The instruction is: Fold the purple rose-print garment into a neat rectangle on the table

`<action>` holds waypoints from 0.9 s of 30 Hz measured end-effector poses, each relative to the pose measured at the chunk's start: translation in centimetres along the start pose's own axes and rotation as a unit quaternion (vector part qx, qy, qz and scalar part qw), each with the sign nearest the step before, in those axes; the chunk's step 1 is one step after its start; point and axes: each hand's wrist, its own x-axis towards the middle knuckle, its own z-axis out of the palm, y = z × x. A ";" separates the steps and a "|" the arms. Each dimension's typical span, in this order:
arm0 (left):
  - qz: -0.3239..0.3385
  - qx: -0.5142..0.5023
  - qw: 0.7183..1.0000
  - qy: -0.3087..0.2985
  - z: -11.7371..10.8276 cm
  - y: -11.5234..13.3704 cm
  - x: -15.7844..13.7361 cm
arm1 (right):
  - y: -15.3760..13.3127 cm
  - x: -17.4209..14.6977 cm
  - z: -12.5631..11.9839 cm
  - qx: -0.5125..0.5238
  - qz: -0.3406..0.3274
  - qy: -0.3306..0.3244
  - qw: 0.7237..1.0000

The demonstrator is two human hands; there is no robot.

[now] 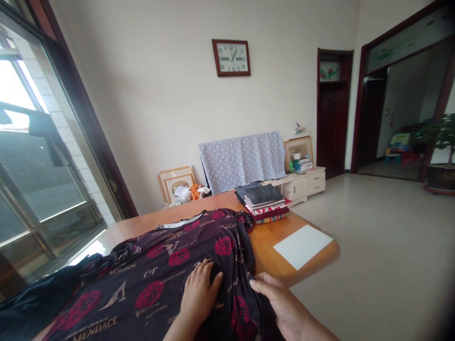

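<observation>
Pale-walled room, glossy floor; wooden bench (265, 246) in front, patterned top (142, 272) spread over its near part, neckline facing the far side. Left hand (201, 289) flat on the cloth, fingers a little spread, probably steadying it. Right hand (275, 296) at the garment's right side, edge seemingly pinched between thumb and fingers; fingertips partly hidden. Folded clothes (265, 203) stacked just beyond the right shoulder, likely set there to leave the spread cloth room. White sheet (303, 245) lies flat near the bench's right corner; purpose unclear. Spotted cloth (245, 158) draped over something behind, perhaps against dust; what it covers, hidden.

Containers: low cabinet (315, 182), drawers shut, contents not visible; small boxes (302, 163) on top, contents also unseen. Dark pot (441, 177) at far right holds a leafy plant (442, 132).
</observation>
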 end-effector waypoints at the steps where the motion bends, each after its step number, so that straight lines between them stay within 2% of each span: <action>1: -0.004 0.025 1.000 -0.016 0.0 0.3 -0.2 | -0.2 -0.2 -0.4 0.004 -0.009 -0.004 1.000; 4: -0.018 0.065 0.997 -0.048 -0.4 1.3 -0.4 | -0.3 -0.5 -2.6 -0.032 -0.045 0.028 0.998; 7: -0.026 0.074 0.995 -0.059 -0.8 1.8 -0.4 | 0.6 0.1 -6.2 -0.138 -0.089 0.120 0.979; 10: -0.033 0.077 0.994 -0.063 -0.8 1.8 -0.4 | 1.9 0.8 -9.3 -0.216 -0.070 0.173 0.958; 13: -0.034 0.082 0.994 -0.064 -0.7 1.9 -0.4 | 1.8 1.3 -10.4 -0.258 -0.076 0.191 0.944; 17: -0.031 0.090 0.994 -0.061 -0.6 2.1 -0.5 | -0.8 2.1 -9.6 -0.354 -0.165 0.253 0.885; 19: -0.031 0.094 0.993 -0.059 -0.6 2.2 -0.6 | -2.3 3.3 -8.7 -0.399 -0.185 0.244 0.864; 23: -0.029 0.100 0.993 -0.051 -0.7 2.3 -0.7 | -3.6 6.5 -6.3 -0.494 -0.135 0.173 0.841; 27: -0.025 0.104 0.993 -0.047 -0.7 2.2 -0.9 | -3.7 8.7 -3.4 -0.595 -0.101 0.137 0.785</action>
